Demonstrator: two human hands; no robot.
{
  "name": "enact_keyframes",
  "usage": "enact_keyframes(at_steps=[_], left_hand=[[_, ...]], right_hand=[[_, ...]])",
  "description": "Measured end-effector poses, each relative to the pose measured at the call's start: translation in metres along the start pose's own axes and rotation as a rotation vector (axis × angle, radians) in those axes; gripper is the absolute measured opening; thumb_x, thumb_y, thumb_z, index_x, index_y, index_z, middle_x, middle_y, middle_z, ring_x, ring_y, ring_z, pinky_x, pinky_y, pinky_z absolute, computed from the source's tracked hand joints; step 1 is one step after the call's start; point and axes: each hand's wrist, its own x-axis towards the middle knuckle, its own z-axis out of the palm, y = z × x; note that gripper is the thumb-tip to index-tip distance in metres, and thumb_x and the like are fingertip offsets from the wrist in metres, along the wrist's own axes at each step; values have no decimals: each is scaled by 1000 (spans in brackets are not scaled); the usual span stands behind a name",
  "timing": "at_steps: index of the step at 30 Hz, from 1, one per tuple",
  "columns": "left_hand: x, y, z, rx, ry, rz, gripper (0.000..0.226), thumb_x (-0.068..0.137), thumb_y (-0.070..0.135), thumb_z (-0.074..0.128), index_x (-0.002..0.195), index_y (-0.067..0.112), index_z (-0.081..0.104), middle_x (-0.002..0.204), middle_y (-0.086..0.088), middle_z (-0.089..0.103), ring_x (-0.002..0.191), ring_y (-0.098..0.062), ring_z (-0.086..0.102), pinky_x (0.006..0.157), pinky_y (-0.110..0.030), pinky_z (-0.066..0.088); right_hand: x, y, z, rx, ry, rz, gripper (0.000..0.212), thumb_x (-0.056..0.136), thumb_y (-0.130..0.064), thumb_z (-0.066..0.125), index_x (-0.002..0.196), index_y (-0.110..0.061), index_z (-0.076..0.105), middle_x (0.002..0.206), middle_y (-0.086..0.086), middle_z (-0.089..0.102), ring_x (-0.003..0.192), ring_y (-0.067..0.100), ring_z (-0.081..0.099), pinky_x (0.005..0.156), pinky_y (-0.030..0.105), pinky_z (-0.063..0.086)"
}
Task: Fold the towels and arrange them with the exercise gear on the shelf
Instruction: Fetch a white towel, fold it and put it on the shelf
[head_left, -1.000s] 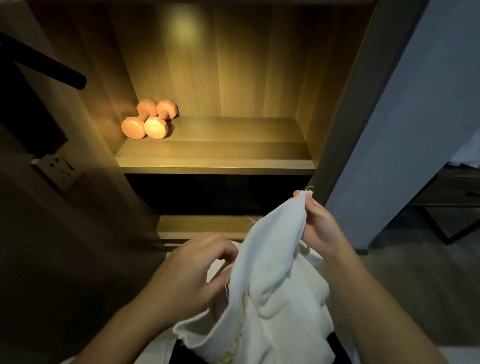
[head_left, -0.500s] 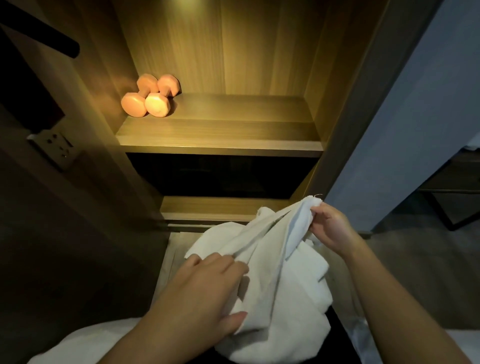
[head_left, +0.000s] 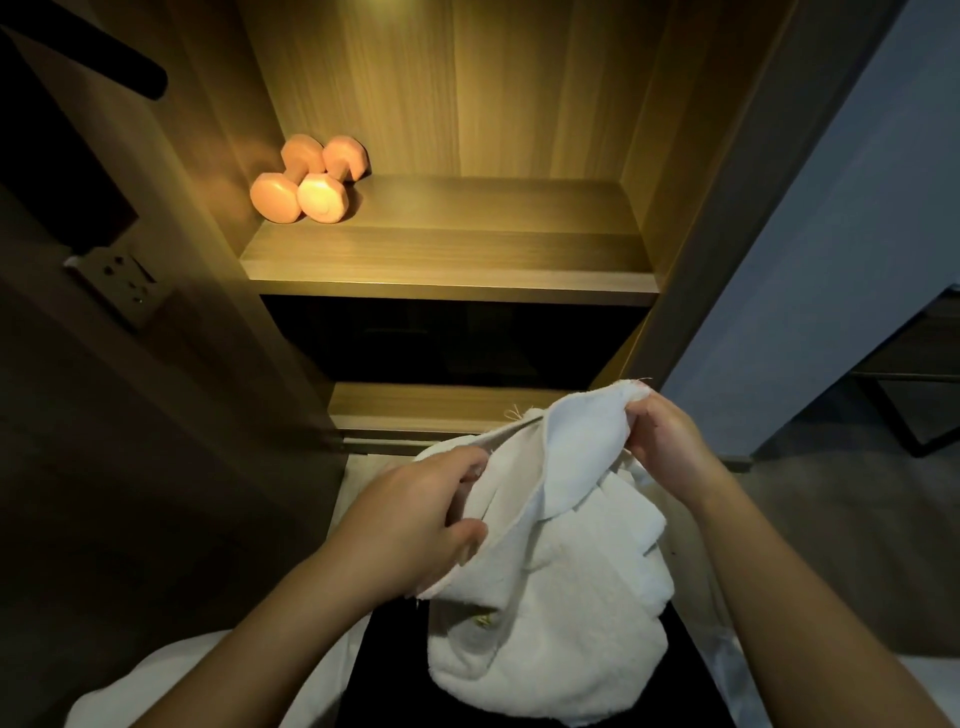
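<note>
— What is at the far left?
— A wall socket (head_left: 117, 283) on the dark side panel. Next come two orange dumbbells (head_left: 306, 182), lying side by side and touching, in the back left corner of the lit wooden shelf (head_left: 447, 270).
— And the person's hands?
— Below that shelf. The left hand (head_left: 415, 514) has its fingers curled round a fold at the left edge of the white towel (head_left: 550, 571).
— How does the towel lie?
— Crumpled and unfolded, it hangs low in the view before the person's lap, well apart from the dumbbells.
— And to the right?
— The right hand (head_left: 665, 441) pinches the towel's upper corner between thumb and fingers, holding it raised in front of the lower shelf board (head_left: 431, 408). A grey wall (head_left: 831, 260) stands beyond.
</note>
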Motion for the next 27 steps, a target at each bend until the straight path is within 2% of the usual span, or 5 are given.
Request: enact_keyframes(at_steps=[8, 13, 18, 23, 27], left_hand=[[15, -1, -3, 86, -100, 86, 21, 86, 45, 64, 76, 32, 50, 74, 10, 55, 76, -11, 51, 71, -31, 33], [13, -6, -31, 288, -461, 299, 13, 89, 35, 61, 96, 31, 51, 90, 13, 58, 92, -10, 55, 92, -35, 33], [21, -3, -51, 780, -421, 443, 10, 91, 26, 56, 91, 23, 46, 100, 3, 59, 95, -18, 57, 94, -36, 38], [23, 5, -101, 234, -413, 440, 12, 94, 27, 60, 102, 18, 60, 96, 4, 63, 87, -12, 60, 80, -42, 47], [31, 16, -143, 5, -134, 493, 17, 91, 44, 58, 93, 28, 51, 84, 14, 62, 74, -2, 56, 67, -30, 47]], right_hand=[[-3, -8, 4, -119, 103, 128, 21, 97, 0, 46, 113, -8, 56, 113, 17, 53, 111, 35, 52, 106, 47, 44], [1, -5, 3, -211, 100, 131, 7, 98, -19, 54, 98, -24, 59, 107, 10, 60, 108, 31, 58, 99, 45, 49], [5, -5, -13, -274, -19, -87, 21, 104, -29, 44, 112, -35, 62, 111, 1, 67, 102, 22, 66, 85, 36, 57], [13, -53, -26, -174, -18, -222, 20, 96, -26, 58, 114, -21, 66, 100, -2, 72, 94, 18, 68, 73, 24, 55], [18, -123, -20, -211, -35, -384, 23, 95, -30, 59, 116, -21, 65, 105, -3, 72, 96, 15, 69, 78, 27, 57]])
